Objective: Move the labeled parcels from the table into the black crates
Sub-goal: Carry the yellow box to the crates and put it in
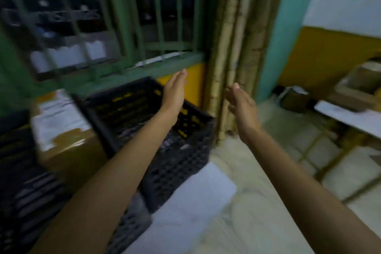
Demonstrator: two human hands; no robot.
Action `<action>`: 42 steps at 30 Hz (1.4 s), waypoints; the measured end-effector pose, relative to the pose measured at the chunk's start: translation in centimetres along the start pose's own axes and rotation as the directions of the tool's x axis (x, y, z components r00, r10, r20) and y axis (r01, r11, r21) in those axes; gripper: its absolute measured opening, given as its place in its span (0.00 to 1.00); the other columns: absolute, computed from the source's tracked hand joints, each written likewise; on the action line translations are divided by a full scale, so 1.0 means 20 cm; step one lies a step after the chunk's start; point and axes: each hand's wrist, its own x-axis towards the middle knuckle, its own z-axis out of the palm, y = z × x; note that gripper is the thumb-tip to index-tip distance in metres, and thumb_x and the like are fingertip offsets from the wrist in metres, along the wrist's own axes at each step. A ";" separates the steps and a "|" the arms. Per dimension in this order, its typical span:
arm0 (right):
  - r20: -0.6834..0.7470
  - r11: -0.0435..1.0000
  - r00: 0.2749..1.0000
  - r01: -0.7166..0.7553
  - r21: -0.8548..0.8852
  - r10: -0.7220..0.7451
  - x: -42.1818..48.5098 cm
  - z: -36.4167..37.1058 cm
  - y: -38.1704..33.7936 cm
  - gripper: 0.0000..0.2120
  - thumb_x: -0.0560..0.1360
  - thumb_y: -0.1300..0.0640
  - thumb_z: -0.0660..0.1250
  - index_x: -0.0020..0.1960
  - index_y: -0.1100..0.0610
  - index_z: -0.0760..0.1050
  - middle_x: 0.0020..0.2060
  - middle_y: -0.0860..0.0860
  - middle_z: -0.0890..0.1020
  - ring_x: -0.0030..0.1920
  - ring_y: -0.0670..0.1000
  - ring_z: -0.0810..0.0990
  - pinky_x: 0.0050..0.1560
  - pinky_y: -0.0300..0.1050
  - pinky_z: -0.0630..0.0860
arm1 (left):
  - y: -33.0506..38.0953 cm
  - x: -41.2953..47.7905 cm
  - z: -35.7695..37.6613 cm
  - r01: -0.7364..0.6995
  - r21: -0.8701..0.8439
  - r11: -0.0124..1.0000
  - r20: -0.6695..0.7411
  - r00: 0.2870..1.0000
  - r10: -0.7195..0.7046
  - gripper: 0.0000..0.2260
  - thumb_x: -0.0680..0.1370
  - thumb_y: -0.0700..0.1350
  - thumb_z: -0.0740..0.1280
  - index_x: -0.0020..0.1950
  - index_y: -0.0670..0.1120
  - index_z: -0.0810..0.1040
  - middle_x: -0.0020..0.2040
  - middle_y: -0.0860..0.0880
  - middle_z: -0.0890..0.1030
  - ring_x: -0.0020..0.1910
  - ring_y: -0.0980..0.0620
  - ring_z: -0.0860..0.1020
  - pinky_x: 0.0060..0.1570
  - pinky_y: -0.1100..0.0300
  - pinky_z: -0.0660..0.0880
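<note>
The view is blurred by motion. My left hand (174, 90) is stretched out with straight fingers above the far corner of a black lattice crate (185, 156) and holds nothing. My right hand (242, 107) is also stretched out, palm facing left, empty, in front of the bamboo poles. A brown cardboard parcel with a white label (59, 126) stands to the left of that crate, by a second black crate (24, 181) at the lower left. At the right edge a white table (348, 117) carries brown parcels (356, 93).
Bamboo poles (233, 47) lean upright in the corner behind my hands. A green barred window (115, 27) runs behind the crates. White sheets (195, 194) lie on the tiled floor (257, 222) in front of the crate. A small dark box (292, 99) sits by the teal wall.
</note>
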 end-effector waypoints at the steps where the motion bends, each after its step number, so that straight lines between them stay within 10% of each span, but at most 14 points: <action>1: -0.042 1.000 0.999 0.005 -0.003 -0.005 0.02 -0.20 -0.02 0.11 0.82 0.50 0.56 0.57 0.51 0.75 0.60 0.50 0.78 0.65 0.49 0.74 0.70 0.48 0.66 | -0.01 -0.02 0.19 0.011 -0.028 1.000 0.057 0.998 -0.009 0.19 0.83 0.51 0.55 0.71 0.44 0.68 0.69 0.49 0.72 0.68 0.51 0.69 0.65 0.57 0.65; 7: -0.270 0.999 0.962 -0.042 -0.009 0.038 0.11 -1.30 -0.07 0.21 0.82 0.47 0.55 0.70 0.57 0.70 0.65 0.52 0.76 0.65 0.49 0.73 0.64 0.47 0.68 | -0.06 -0.18 1.26 0.048 -0.124 0.991 0.303 0.953 -0.008 0.20 0.83 0.50 0.53 0.73 0.42 0.65 0.72 0.46 0.70 0.71 0.50 0.67 0.69 0.51 0.61; 18: -0.572 0.999 0.820 -0.044 -0.027 0.020 0.14 -2.67 -0.11 0.16 0.82 0.47 0.54 0.59 0.53 0.76 0.54 0.51 0.81 0.58 0.50 0.78 0.60 0.49 0.73 | -0.30 -0.19 2.62 0.224 -0.147 0.964 0.475 0.871 -0.130 0.18 0.82 0.52 0.55 0.69 0.46 0.70 0.63 0.48 0.76 0.59 0.52 0.75 0.56 0.55 0.69; 34: -0.707 0.968 0.666 -0.101 0.229 0.237 0.91 -4.17 0.14 0.17 0.81 0.41 0.54 0.52 0.50 0.77 0.50 0.47 0.82 0.54 0.49 0.79 0.51 0.48 0.72 | -0.77 0.38 4.38 0.356 0.000 0.935 0.681 0.684 -0.261 0.18 0.81 0.55 0.59 0.67 0.48 0.71 0.61 0.50 0.77 0.59 0.50 0.75 0.57 0.54 0.71; 42: -0.730 0.956 0.626 -0.097 0.277 0.274 1.40 -4.75 0.21 0.20 0.81 0.41 0.55 0.57 0.53 0.77 0.50 0.51 0.83 0.51 0.50 0.81 0.43 0.45 0.74 | -0.87 0.71 5.03 0.377 0.040 0.925 0.636 0.705 -0.314 0.15 0.81 0.53 0.59 0.65 0.47 0.71 0.61 0.48 0.76 0.57 0.50 0.74 0.58 0.53 0.70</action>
